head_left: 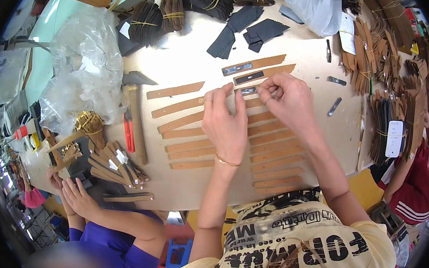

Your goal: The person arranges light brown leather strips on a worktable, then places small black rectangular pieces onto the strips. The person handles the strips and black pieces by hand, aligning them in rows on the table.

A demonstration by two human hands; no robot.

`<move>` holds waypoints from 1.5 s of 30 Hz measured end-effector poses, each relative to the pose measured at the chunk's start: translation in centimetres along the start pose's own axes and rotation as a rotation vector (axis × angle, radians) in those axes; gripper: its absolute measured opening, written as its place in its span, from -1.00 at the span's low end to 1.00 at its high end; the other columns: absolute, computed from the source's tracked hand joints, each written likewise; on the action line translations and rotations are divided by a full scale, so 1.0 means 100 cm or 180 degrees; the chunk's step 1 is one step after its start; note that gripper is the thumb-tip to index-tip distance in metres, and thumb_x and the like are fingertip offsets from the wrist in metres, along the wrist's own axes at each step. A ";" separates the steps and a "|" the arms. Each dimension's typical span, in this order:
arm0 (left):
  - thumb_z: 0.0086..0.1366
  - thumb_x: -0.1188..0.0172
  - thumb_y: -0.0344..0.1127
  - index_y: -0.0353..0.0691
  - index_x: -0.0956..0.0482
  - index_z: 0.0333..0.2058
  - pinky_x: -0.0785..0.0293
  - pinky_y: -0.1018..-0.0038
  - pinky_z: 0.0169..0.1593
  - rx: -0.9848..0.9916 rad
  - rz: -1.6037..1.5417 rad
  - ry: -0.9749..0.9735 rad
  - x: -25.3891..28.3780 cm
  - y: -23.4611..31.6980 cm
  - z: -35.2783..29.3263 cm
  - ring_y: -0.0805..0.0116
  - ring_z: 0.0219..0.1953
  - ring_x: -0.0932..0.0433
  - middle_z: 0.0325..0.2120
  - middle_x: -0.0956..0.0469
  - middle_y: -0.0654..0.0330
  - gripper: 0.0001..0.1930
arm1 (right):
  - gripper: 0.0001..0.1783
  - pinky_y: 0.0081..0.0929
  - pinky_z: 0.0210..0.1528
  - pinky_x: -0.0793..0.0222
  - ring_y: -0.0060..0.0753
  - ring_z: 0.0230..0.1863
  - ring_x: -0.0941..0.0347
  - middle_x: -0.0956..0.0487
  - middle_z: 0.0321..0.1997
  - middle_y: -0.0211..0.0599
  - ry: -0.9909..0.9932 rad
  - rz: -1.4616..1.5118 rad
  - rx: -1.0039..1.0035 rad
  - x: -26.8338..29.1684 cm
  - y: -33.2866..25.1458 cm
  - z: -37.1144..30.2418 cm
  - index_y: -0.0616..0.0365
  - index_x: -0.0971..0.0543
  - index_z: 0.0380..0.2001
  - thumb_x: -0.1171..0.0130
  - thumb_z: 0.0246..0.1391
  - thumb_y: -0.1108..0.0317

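Two columns of brown leather-like strips lie on the paper-covered table. Between my hands is one strip with a small shiny dark piece (248,90) on its left end. My left hand (223,123) rests at that end, fingers apart, with the thumb tip beside the piece. My right hand (287,97) pinches at the piece's right end, its fingers curled; exact contact is too small to tell. Just beyond are a strip with a flat black piece (249,77) and one with a shiny dark piece (237,68). A left-column strip (181,108) runs toward my left hand.
Loose dark pieces (334,106) lie at the right. Black fabric-like pieces (265,33) lie beyond the strips. A hammer (137,120) and a red-handled tool (129,133) lie left. Tied brown bundles (380,65) line the right. A co-worker's hand (80,199) is at lower left.
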State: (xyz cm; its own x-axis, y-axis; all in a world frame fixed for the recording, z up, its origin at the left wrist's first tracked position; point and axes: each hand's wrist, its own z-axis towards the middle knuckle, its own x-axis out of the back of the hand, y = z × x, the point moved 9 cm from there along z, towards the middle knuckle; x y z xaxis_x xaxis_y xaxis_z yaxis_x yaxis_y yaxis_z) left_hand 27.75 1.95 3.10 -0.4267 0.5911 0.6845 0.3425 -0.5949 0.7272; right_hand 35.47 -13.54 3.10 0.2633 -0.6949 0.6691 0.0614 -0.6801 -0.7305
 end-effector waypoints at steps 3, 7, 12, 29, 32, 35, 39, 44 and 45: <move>0.20 -0.23 -0.48 -0.08 -0.64 -0.05 -0.41 0.41 -0.42 -0.0447 0.0083 0.0150 0.007 0.004 -0.009 0.32 -0.47 -0.46 -0.17 -0.48 0.14 -0.68 | -0.87 -0.33 -0.42 -0.44 -0.28 -0.50 -0.59 -0.65 -0.46 -0.32 -0.0022 -0.0076 -0.0095 0.000 0.002 0.000 0.16 -0.65 -0.51 -0.32 -0.08 0.33; 0.13 -0.20 -0.57 0.05 -0.65 0.01 -0.38 0.42 -0.44 -0.1043 0.0967 0.0047 0.000 0.017 -0.025 0.37 -0.52 -0.38 -0.13 -0.42 0.20 -0.53 | -0.86 -0.31 -0.41 -0.44 -0.26 -0.51 -0.58 -0.65 -0.47 -0.31 0.0009 -0.0066 -0.0150 0.001 0.002 0.001 0.16 -0.65 -0.51 -0.31 -0.09 0.32; 0.14 -0.17 -0.55 0.06 -0.65 0.02 -0.43 0.35 -0.39 -0.1097 0.1512 -0.0254 -0.009 0.018 -0.028 0.26 -0.47 -0.45 -0.12 -0.42 0.17 -0.53 | -0.82 -0.30 -0.13 -0.39 -0.29 -0.21 -0.57 -0.64 -0.16 -0.31 -0.0083 -0.0358 -0.0142 0.000 -0.001 -0.007 0.06 -0.68 -0.33 -0.30 -0.02 0.28; 0.10 -0.19 -0.51 -0.02 -0.70 -0.08 -0.52 0.31 -0.27 -0.1075 0.1496 -0.0336 -0.005 0.026 -0.020 0.21 -0.16 -0.52 -0.18 -0.45 0.17 -0.61 | -0.59 0.09 0.37 0.11 -0.12 0.44 -0.08 -0.19 0.46 -0.17 0.0563 -0.1756 0.1245 0.006 -0.010 -0.051 -0.14 -0.59 0.10 -0.09 0.23 0.04; 0.17 -0.17 -0.48 -0.04 -0.71 -0.11 -0.52 0.32 -0.26 -0.0912 0.1283 -0.0525 -0.002 0.023 -0.011 0.21 -0.13 -0.51 -0.17 -0.45 0.20 -0.68 | -0.64 -0.03 0.29 -0.08 -0.16 0.27 -0.29 -0.35 0.32 -0.20 0.0686 -0.0971 0.0978 0.047 0.021 -0.058 -0.08 -0.60 0.04 -0.20 0.17 0.20; 0.23 -0.13 -0.47 -0.08 -0.71 -0.16 -0.52 0.30 -0.26 -0.0729 0.0909 -0.0832 -0.001 0.020 0.003 0.19 -0.22 -0.54 -0.17 -0.49 0.18 -0.73 | -0.62 -0.16 0.19 -0.23 -0.19 0.10 -0.39 -0.46 0.11 -0.26 0.0629 -0.0957 0.0186 0.096 0.071 -0.071 -0.03 -0.58 0.00 -0.30 0.09 0.25; 0.23 -0.14 -0.48 -0.15 -0.68 -0.12 -0.48 0.30 -0.29 -0.0850 0.0663 -0.0264 0.017 0.034 0.001 0.19 -0.33 -0.55 -0.19 -0.52 0.11 -0.74 | -0.63 -0.24 0.10 -0.30 -0.17 0.04 -0.39 -0.47 0.02 -0.27 0.0564 -0.1162 0.0543 0.138 0.087 -0.086 0.01 -0.60 -0.08 -0.37 0.01 0.23; 0.24 -0.16 -0.52 -0.17 -0.64 -0.08 -0.46 0.34 -0.29 -0.1374 0.0300 -0.0016 0.027 0.062 -0.052 0.20 -0.34 -0.55 -0.17 -0.54 0.10 -0.72 | -0.69 -0.24 0.07 -0.30 -0.15 -0.03 -0.40 -0.51 -0.06 -0.33 0.0628 -0.1317 0.1435 0.131 0.077 -0.083 0.04 -0.62 -0.19 -0.37 -0.01 0.21; 0.24 -0.17 -0.51 -0.19 -0.64 -0.07 -0.48 0.40 -0.29 -0.1460 0.0005 -0.0247 0.021 0.068 -0.065 0.26 -0.35 -0.56 -0.19 -0.54 0.11 -0.72 | -0.72 -0.25 0.06 -0.30 -0.17 -0.04 -0.41 -0.52 -0.09 -0.34 0.0648 -0.1296 0.1406 0.129 0.079 -0.080 0.05 -0.62 -0.20 -0.36 0.01 0.23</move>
State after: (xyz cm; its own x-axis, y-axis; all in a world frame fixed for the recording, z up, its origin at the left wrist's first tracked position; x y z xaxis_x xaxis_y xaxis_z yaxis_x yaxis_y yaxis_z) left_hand 23.78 -4.40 9.17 -0.3566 0.6187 0.7001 -0.0702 -0.7650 0.6402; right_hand 31.60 -29.77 7.04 -0.0505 -0.4607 0.8861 0.5210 -0.7691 -0.3702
